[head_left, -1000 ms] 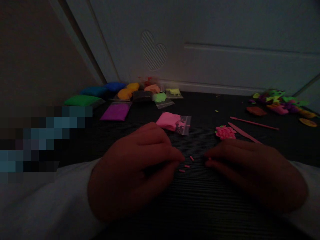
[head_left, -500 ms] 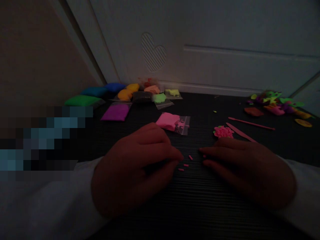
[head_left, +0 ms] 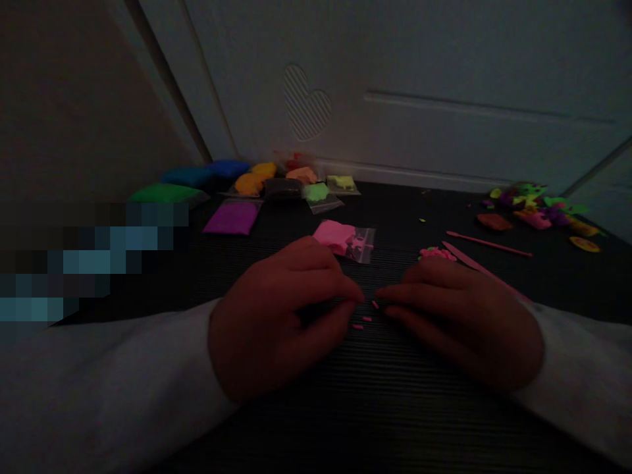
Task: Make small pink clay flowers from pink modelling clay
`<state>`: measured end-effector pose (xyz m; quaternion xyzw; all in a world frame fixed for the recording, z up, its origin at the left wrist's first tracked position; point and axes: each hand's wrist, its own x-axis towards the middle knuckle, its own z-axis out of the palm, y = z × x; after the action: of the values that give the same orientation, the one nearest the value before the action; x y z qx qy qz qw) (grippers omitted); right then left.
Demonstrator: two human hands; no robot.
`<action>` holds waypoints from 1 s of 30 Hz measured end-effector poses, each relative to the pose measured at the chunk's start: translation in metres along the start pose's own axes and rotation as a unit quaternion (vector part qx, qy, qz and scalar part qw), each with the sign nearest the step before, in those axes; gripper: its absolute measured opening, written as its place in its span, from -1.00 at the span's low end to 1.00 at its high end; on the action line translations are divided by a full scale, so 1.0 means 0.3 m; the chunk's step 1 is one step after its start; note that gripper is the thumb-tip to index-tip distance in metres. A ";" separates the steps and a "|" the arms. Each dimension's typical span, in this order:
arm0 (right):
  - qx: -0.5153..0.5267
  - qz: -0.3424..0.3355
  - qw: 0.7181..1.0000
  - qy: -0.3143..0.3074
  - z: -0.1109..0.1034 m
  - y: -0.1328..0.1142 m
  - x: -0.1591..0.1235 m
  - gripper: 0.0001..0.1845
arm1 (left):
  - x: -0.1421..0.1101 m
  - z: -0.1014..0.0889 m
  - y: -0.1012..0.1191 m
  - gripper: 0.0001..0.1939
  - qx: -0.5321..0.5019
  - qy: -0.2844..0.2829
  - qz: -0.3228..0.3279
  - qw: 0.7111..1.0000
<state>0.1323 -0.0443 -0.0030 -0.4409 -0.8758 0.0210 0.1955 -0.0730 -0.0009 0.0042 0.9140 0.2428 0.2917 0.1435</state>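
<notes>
Three short pink clay-like rods (head_left: 367, 319) lie on the black, finely ribbed surface (head_left: 395, 401), between the left hand (head_left: 286, 316) and right hand (head_left: 464, 316). Left grip: thumb and forefinger nearly together, contents indeterminable. Right grip: fingertips slightly parted beside the farthest rod; whether anything is held cannot be told. Little room separates the hands. The surface's far edge meets a white panel (head_left: 444, 52). Beyond the left hand, a clear plastic zip bag (head_left: 367, 245) contains a pink clay-like block (head_left: 333, 236); farther back, another clear bag (head_left: 326, 205) contains a pale green lump (head_left: 315, 191).
</notes>
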 end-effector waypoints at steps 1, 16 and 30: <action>-0.006 -0.003 1.000 -0.006 0.003 0.000 0.009 -0.76 | 0.001 0.002 -0.001 -0.84 -0.002 0.002 -0.001 1.000; 0.044 -0.017 0.998 0.039 -0.009 -0.009 -0.014 -0.87 | 0.005 0.003 -0.007 -0.83 -0.010 -0.003 -0.005 1.000; 0.049 -0.040 0.996 0.066 -0.015 -0.007 -0.017 -0.71 | 0.001 0.003 -0.009 -0.83 -0.016 0.003 0.000 1.000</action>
<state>0.1350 -0.0499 -0.0001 -0.3959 -0.8759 0.0270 0.2746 -0.0732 0.0014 0.0026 0.9107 0.2390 0.2981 0.1573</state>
